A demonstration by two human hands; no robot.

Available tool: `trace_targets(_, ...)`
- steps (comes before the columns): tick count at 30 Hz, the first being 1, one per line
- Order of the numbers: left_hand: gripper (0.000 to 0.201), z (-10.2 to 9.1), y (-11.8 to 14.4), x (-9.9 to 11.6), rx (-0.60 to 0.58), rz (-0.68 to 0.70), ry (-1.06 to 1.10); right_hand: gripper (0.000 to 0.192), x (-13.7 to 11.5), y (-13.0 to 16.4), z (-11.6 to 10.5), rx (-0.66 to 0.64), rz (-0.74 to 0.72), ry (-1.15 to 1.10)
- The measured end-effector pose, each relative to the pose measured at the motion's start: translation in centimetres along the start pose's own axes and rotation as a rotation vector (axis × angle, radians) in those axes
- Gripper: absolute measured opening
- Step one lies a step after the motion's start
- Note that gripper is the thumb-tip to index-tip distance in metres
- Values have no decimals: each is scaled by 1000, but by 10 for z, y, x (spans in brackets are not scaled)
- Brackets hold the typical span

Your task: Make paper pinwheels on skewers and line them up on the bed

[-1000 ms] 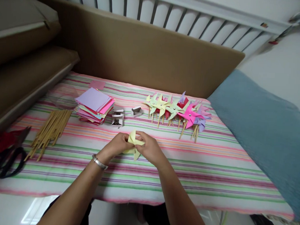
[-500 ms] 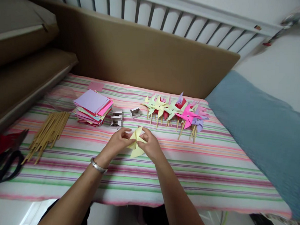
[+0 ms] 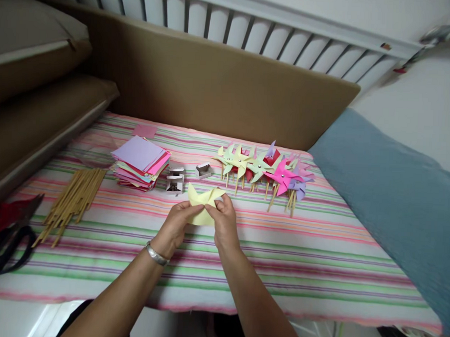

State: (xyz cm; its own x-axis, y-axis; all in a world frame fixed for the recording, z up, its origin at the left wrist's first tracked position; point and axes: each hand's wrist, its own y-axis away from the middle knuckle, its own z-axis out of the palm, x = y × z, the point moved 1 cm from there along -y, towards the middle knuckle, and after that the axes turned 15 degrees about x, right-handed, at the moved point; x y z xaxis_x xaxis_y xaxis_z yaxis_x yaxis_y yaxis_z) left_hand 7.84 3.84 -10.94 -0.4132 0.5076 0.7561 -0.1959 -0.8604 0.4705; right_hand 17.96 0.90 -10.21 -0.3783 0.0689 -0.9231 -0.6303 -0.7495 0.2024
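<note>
Both hands pinching a yellow paper square above the striped cloth

Left hand and right hand closed on the yellow paper, now spread flatter than half a second ago, corners released, folding restarted. Thin matte paper, cut points; finished pinwheels far right, wooden sticks and glossy paper stack far left

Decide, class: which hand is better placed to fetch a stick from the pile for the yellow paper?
Probably the left hand. The wooden sticks lie on its side of the striped cloth, with nothing in between. The right hand could keep pinching the yellow paper.
</note>
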Motion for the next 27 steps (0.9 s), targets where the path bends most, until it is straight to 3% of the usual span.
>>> trace_targets(7,27,-2,-3,2,17,2,46,52,4,0,1,-48,33,35)
trace_targets(11,26,-10,-8,14,95,30,45,55,4,1,-2,-57,-27,214)
trace_targets(14,24,-17,-11,25,164,50,41,43,2,4,-8,-51,-219,369)
trace_targets(16,23,-21,-12,30,203,60,38,33,0,9,-11,-66,-425,463)
trace_targets(21,23,-25,-11,38,228,65,38,23,-4,18,-15,-228,-949,717)
trace_targets(27,26,-28,-13,40,235,32,30,33,2,17,-13,-320,-1081,856)
